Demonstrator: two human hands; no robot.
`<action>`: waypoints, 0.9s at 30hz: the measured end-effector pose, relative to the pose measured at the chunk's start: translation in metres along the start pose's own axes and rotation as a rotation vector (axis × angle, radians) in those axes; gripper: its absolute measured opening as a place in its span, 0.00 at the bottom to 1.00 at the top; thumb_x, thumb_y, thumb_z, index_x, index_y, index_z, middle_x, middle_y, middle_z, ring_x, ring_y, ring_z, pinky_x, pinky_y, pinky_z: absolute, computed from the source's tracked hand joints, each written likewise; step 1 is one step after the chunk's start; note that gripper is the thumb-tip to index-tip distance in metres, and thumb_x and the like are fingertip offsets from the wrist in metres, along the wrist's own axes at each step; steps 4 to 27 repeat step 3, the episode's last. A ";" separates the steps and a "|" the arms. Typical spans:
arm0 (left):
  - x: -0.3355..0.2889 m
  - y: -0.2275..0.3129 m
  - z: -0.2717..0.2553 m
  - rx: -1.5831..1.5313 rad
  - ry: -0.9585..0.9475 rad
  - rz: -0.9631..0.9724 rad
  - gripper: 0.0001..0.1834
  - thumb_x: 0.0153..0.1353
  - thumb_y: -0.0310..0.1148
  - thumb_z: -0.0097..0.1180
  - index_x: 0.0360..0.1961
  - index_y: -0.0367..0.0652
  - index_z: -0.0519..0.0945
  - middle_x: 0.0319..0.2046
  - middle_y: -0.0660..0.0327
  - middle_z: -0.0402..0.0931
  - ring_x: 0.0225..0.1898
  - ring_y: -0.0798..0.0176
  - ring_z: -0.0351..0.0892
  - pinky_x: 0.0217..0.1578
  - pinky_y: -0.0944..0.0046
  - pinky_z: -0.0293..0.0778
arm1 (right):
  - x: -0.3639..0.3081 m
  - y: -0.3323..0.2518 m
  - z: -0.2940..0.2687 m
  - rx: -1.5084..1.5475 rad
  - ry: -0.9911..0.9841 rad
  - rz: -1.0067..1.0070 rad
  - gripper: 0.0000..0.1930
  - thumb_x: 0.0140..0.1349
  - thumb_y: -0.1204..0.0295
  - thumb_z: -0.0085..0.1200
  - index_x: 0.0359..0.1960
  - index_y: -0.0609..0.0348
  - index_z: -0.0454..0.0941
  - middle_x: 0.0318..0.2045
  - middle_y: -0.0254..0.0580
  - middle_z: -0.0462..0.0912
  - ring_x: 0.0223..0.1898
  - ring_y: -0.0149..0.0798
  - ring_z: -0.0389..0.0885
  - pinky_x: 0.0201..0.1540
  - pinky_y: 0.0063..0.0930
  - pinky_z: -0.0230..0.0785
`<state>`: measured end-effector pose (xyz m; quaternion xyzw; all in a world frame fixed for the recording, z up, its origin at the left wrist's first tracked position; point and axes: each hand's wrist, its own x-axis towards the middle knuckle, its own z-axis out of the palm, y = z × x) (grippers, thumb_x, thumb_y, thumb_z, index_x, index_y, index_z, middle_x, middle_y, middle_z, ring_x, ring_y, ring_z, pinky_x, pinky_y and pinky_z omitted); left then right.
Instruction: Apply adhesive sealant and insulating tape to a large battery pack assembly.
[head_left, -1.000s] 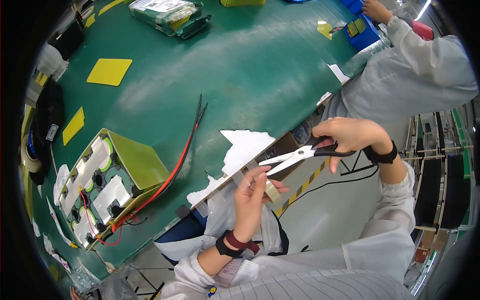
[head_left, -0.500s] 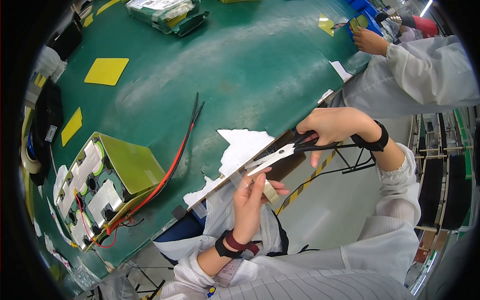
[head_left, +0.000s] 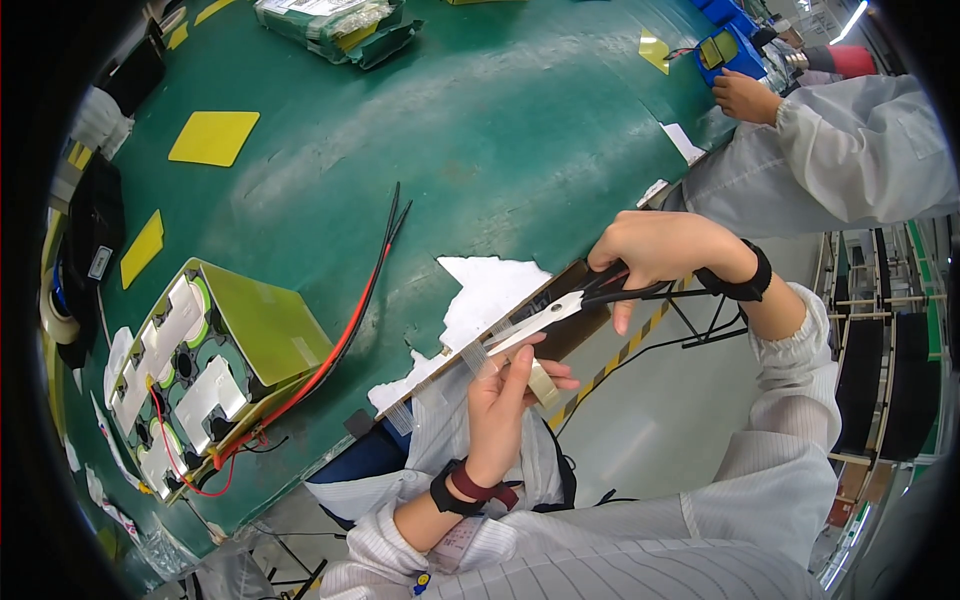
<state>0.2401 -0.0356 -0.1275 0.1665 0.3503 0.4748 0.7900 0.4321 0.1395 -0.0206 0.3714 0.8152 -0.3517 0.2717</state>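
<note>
My right hand [head_left: 668, 258] is wrapped round the dark handles of a pair of scissors [head_left: 548, 314]. Their pale blades lie close together at the table's edge, pointing toward my left hand [head_left: 497, 405]. That hand is closed on a small roll of pale tape [head_left: 543, 385]. A clear strip of tape [head_left: 475, 356] reaches from my left fingertips to the table edge by the blade tips. Whether the strip is cut through, I cannot tell.
A battery pack [head_left: 215, 375] with yellow-green boards stands at the left, its red and black wires [head_left: 370, 285] reaching over the green table [head_left: 330, 160]. Yellow sheets [head_left: 213, 138] and a wrapped package [head_left: 335, 28] lie farther back. Another person's hand [head_left: 746, 98] is by a blue bin [head_left: 728, 52].
The scissor blades have closed together at the tape strip, and my right hand has shifted slightly left. My left hand stays in place. The other person's hand has drawn back from the blue bin.
</note>
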 end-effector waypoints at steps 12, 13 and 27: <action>0.000 0.001 0.000 0.011 -0.004 -0.003 0.20 0.74 0.40 0.43 0.57 0.35 0.71 0.37 0.51 0.82 0.38 0.56 0.85 0.43 0.62 0.79 | 0.000 -0.001 -0.002 0.003 -0.018 0.004 0.37 0.37 0.40 0.72 0.16 0.66 0.69 0.09 0.38 0.65 0.14 0.38 0.67 0.20 0.32 0.58; 0.000 0.001 0.000 0.011 -0.004 -0.003 0.20 0.74 0.40 0.43 0.57 0.35 0.71 0.37 0.51 0.82 0.38 0.56 0.85 0.43 0.62 0.79 | 0.000 -0.001 -0.002 0.003 -0.018 0.004 0.37 0.37 0.40 0.72 0.16 0.66 0.69 0.09 0.38 0.65 0.14 0.38 0.67 0.20 0.32 0.58; 0.000 0.001 0.000 0.011 -0.004 -0.003 0.20 0.74 0.40 0.43 0.57 0.35 0.71 0.37 0.51 0.82 0.38 0.56 0.85 0.43 0.62 0.79 | 0.000 -0.001 -0.002 0.003 -0.018 0.004 0.37 0.37 0.40 0.72 0.16 0.66 0.69 0.09 0.38 0.65 0.14 0.38 0.67 0.20 0.32 0.58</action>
